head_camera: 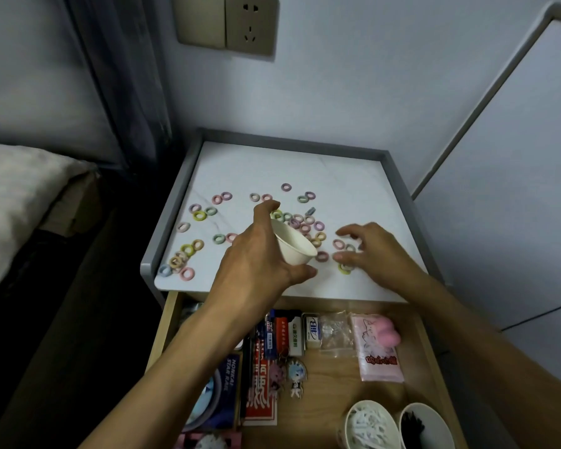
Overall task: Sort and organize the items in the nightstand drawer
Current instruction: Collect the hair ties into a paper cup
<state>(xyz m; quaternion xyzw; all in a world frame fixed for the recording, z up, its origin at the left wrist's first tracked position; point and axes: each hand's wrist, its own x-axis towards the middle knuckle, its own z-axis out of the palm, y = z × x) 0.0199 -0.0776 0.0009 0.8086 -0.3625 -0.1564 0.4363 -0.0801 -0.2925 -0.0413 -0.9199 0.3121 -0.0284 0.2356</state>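
- Pastel hair rings (305, 223) lay scattered on the nightstand top (272, 166), above the open drawer (334, 380).
- My left hand (256, 264) gripped the white cup (293, 244), tilted toward the pile.
- My right hand (374, 251), fingers apart and curved, covered some rings.
- Better, I judged: rim low, sweep small groups in.

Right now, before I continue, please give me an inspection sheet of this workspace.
Surface: white nightstand top, with the drawer open below it.
Job's things: coloured hair ties scattered on the top; white paper cup, tilted.
Clutter: pink packet, figure keychains, cup of white strips and cup of dark pieces in the drawer.
Hands: left hand grips the paper cup; right hand is spread over some ties.
Cables: nothing seen.
Surroundings: wall socket above, pillow to the left.
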